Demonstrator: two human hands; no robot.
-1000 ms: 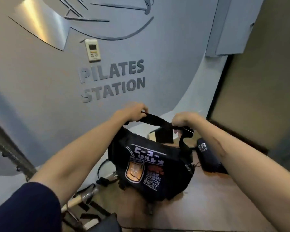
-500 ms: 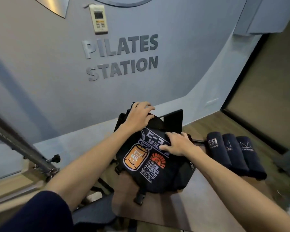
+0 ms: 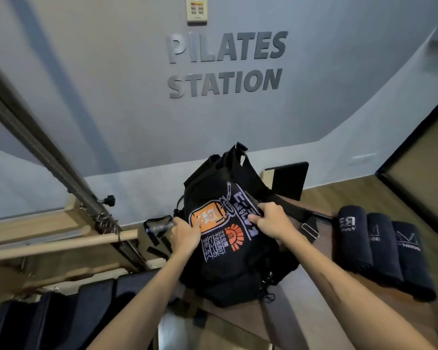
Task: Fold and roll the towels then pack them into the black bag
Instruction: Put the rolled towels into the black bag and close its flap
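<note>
The black bag was seen at the centre of the wooden surface, its printed flap facing up. The flap's left edge was gripped by the left hand, fingers curled onto the fabric at about nine o'clock of the bag. The flap's upper right part was pinched by the right hand, fingers bent over the cloth at about two o'clock. Three rolled dark towels were laid side by side, touching one another, at three o'clock of the bag, apart from it. Grey lettering was mounted on the wall at twelve o'clock.
</note>
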